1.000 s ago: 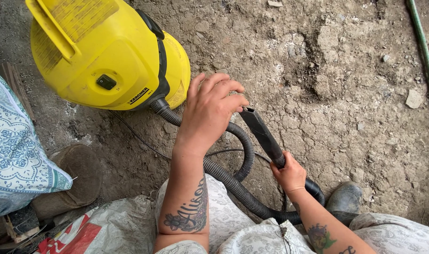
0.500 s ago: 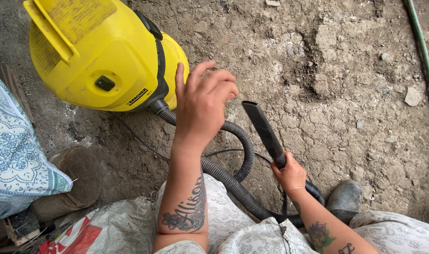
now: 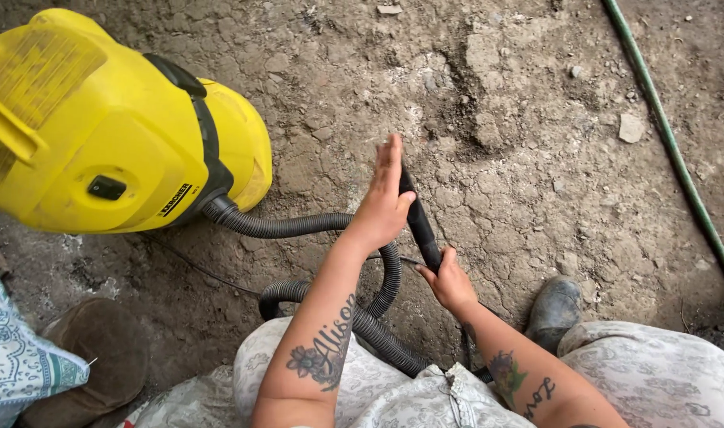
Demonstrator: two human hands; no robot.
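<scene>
Your right hand (image 3: 449, 281) is wrapped tight around the lower end of a black nozzle tube (image 3: 419, 223), angled over cracked dirt ground (image 3: 536, 158). Your left hand (image 3: 384, 198) is flat, fingers straight and together, edge-on against the tube's upper end. A ribbed black hose (image 3: 298, 226) loops from it to the yellow vacuum canister (image 3: 100, 135) at left. A green garden hose (image 3: 671, 143) lies well apart, right.

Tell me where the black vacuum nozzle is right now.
In the head view, the black nozzle sits centre frame over the dirt ground, gripped low by the right hand, with the flat left hand against its upper end.
</scene>
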